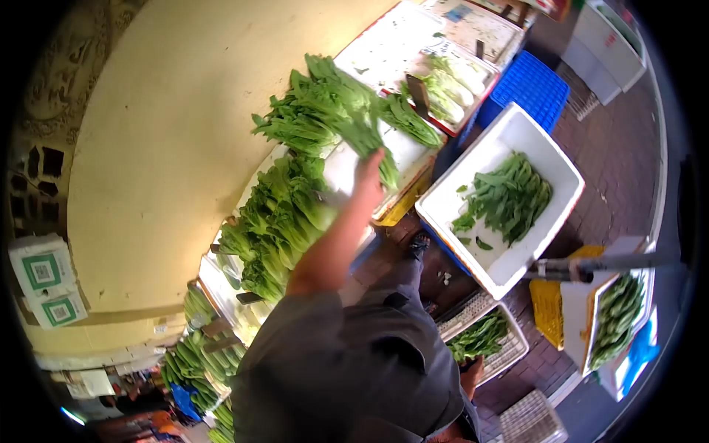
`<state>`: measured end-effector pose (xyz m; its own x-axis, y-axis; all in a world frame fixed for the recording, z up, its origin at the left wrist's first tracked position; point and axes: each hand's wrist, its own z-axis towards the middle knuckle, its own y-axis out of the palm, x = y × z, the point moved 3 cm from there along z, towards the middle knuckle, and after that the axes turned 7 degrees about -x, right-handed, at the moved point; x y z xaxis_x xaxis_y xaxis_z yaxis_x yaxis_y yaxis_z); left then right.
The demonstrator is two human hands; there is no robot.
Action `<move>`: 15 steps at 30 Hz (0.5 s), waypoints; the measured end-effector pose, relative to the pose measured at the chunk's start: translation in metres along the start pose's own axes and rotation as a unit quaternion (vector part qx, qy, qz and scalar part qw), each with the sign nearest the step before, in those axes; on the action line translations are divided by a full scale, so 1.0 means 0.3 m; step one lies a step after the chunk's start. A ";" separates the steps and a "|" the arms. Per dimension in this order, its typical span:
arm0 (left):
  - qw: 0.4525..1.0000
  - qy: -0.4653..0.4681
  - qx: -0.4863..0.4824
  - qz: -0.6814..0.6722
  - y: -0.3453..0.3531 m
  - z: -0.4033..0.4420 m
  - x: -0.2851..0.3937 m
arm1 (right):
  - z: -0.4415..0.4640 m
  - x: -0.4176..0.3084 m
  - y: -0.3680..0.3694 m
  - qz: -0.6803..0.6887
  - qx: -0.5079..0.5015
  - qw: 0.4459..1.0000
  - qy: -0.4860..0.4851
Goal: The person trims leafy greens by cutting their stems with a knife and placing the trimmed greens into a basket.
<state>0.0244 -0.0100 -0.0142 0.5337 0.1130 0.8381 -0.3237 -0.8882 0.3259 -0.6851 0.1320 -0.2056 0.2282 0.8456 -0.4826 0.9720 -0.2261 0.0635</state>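
My left hand (371,176) is closed around a bunch of leafy greens (362,136), slightly blurred, over a white foam tray (341,168). Long-leaved greens (306,107) lie beyond it, and a smaller bunch (410,122) rests to its right. Heads of curly lettuce (277,214) are piled left of my forearm. Low at the right, my right hand (471,373) is partly hidden by my body, its fingers closed at the near end of dark leafy greens (480,336). Those greens are over a pale slatted basket (513,354).
A white foam box (550,221) holding loose greens stands right of the trays. Behind it is a blue crate (532,88). Pale cabbages (450,88) lie in a tray at the top. Another box of greens (617,317) is at the right, near a metal pole (613,262). Cucumbers (185,369) lie lower left.
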 end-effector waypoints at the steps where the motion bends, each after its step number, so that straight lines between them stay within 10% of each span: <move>1: 1.000 0.002 0.008 -0.013 0.004 -0.014 -0.025 | 0.016 -0.059 -0.035 -0.076 0.008 0.996 -0.044; 8: 0.950 0.179 0.245 0.077 -0.472 0.734 0.328 | 0.082 -0.131 0.323 -0.209 -0.011 0.978 0.009; 12: 0.957 -0.083 0.254 0.117 -0.450 0.773 0.418 | 0.048 -0.186 0.402 -0.234 0.011 0.969 0.081; 15: 0.923 -0.057 0.280 0.257 -0.469 0.862 0.396 | 0.046 -0.221 0.487 -0.271 -0.003 0.960 0.071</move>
<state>0.3353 0.0132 -0.0736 0.5115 -0.4070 0.7568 -0.1194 -0.9058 -0.4065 -0.5590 0.0361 -0.1763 -0.3070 0.8954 -0.3226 0.9501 0.2690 -0.1578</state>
